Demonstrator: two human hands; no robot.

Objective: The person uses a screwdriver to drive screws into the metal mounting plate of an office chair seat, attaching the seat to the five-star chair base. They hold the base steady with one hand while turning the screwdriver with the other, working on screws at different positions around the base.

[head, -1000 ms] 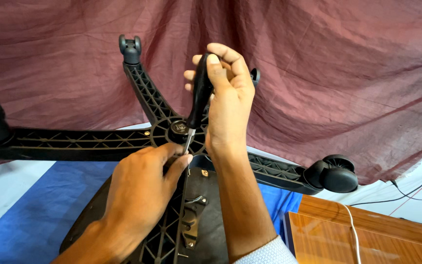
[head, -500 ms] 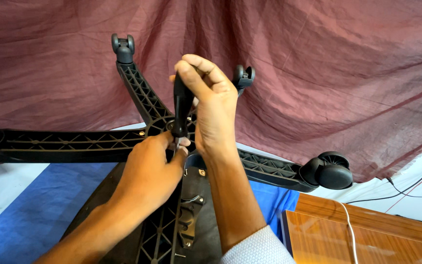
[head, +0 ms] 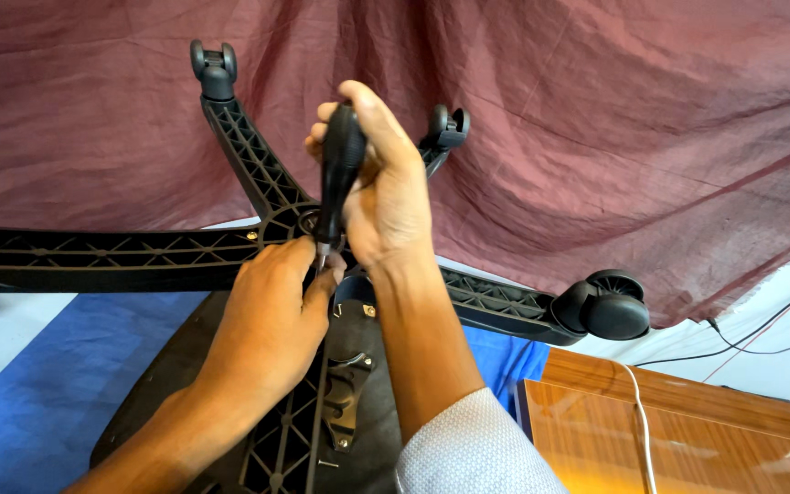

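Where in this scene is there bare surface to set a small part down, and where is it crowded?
Free: the blue cloth left of the seat underside, and the wooden panel past the white cable. Crowded: the hub, where the left hand and right hand work the screwdriver.

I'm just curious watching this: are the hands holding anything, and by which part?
The right hand grips a black screwdriver by its handle. The left hand pinches near its metal tip, beside the chair base hub.
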